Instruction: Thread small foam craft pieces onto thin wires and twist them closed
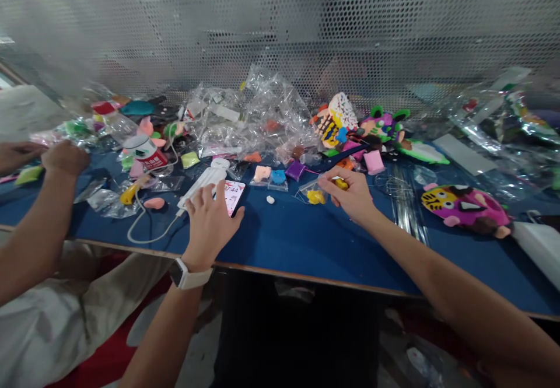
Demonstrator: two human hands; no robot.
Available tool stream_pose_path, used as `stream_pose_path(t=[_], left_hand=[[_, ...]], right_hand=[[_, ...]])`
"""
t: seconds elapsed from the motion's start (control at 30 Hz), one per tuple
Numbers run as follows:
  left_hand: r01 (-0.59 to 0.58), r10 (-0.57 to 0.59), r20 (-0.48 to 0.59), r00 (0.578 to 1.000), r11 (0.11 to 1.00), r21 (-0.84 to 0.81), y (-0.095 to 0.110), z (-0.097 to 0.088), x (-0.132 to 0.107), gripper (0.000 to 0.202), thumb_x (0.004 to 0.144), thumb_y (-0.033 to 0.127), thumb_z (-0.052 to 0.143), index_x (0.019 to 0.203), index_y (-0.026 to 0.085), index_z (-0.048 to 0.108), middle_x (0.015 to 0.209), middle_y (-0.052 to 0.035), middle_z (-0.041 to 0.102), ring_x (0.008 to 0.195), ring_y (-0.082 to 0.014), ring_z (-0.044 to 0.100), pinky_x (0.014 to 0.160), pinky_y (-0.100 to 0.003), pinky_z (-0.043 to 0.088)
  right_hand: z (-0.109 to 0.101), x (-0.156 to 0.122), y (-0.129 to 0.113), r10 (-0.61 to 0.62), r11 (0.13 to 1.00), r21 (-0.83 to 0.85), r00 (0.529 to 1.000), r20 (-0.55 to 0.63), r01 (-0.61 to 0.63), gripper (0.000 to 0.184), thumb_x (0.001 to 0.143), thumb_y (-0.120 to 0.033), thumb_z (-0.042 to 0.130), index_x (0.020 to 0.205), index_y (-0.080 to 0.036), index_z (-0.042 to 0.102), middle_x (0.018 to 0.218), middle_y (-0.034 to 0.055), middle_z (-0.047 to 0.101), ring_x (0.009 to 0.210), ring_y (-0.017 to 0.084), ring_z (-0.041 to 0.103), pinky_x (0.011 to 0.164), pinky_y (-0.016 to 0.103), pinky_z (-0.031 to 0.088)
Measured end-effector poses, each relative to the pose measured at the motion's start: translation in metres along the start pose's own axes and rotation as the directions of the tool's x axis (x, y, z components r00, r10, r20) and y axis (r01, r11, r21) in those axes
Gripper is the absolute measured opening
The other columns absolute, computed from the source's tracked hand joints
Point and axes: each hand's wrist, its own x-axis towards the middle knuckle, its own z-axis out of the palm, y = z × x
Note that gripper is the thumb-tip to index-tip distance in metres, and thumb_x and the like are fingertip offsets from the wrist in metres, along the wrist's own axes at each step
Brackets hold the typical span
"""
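Note:
My left hand (212,222) lies with its fingers spread over the edge of a lit phone (234,194) and a white power bank (201,186) with a cable. A wristband watch is on that wrist. My right hand (352,195) is closed around yellow modelling clay (340,182), part of it hidden by the fingers. Just left of those fingers is a clear bag with more yellow clay (315,196). A small white clay lump (270,199) sits between my hands. Behind it are a blue clay packet (278,177) and a purple clay packet (296,170).
Crumpled clear bags (262,108) are heaped along the perforated metal panel (280,20). A painted clay mask (468,208) lies at right, with decorated clay pieces (339,121) farther back. A co-worker's hands (65,157) work at left, near a white-and-red cup (146,151).

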Motion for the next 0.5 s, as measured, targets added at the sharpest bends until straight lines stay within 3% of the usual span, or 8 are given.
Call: stream_pose_path(t=[0.2,0.5], left_hand=[[0.084,-0.086,0.039,0.996,0.995,0.056,0.006,0.003,0.013,0.071,0.093,0.041,0.06,0.156,0.014,0.039,0.141,-0.0267,0.054,0.128,-0.0469,0.052,0.101,-0.06,0.046],[0.058,-0.065,0.071,0.995,0.994,0.087,0.008,0.0,0.018,0.061,0.096,0.039,0.056,0.15,0.011,0.047,0.139,-0.0284,0.055,0.128,-0.05,0.051,0.099,-0.063,0.046]], right_hand=[[0.001,0.0,-0.004,-0.009,1.0,0.009,1.0,-0.008,0.009,0.034,0.079,-0.05,0.084,0.077,-0.02,0.067,0.058,-0.0036,0.058,0.04,0.007,0.043,0.038,0.025,0.03],[0.0,0.002,-0.002,0.015,0.999,-0.033,1.0,-0.023,-0.015,0.039,0.076,-0.056,0.085,0.079,-0.02,0.07,0.057,-0.0028,0.057,0.044,0.008,0.044,0.041,0.025,0.031]])
